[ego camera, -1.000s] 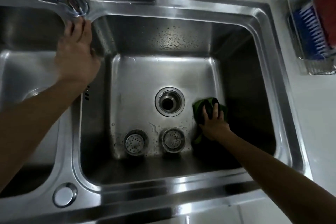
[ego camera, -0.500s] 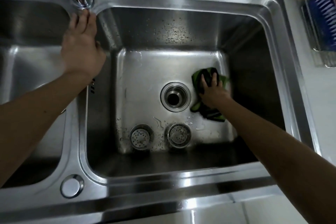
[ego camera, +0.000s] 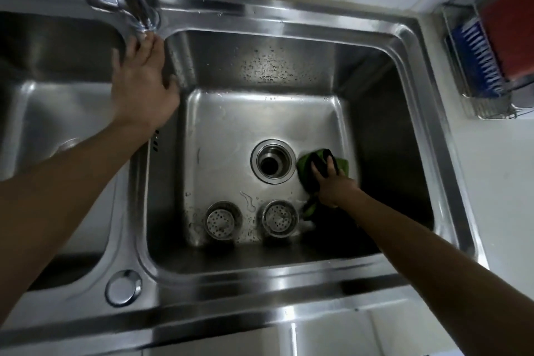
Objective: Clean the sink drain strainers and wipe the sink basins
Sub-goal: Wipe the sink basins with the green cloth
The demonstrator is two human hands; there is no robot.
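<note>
Head view: right hand [ego camera: 332,186] presses cloth [ego camera: 306,170] beside drain [ego camera: 273,161].

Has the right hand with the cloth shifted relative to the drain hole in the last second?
Yes. The right hand slid the green cloth away from the strainers, level with the drain hole.

No readable text, label, brand, number or sign found anywhere in view. Small dark marks noted on sink divider [ego camera: 156,140] just below left hand [ego camera: 143,89], too small to be read, possibly slots. Blue-and-white striped item [ego camera: 476,58] seen in wire rack [ego camera: 488,108] far right of right hand [ego camera: 332,185]; no lettering made out on it.
</note>
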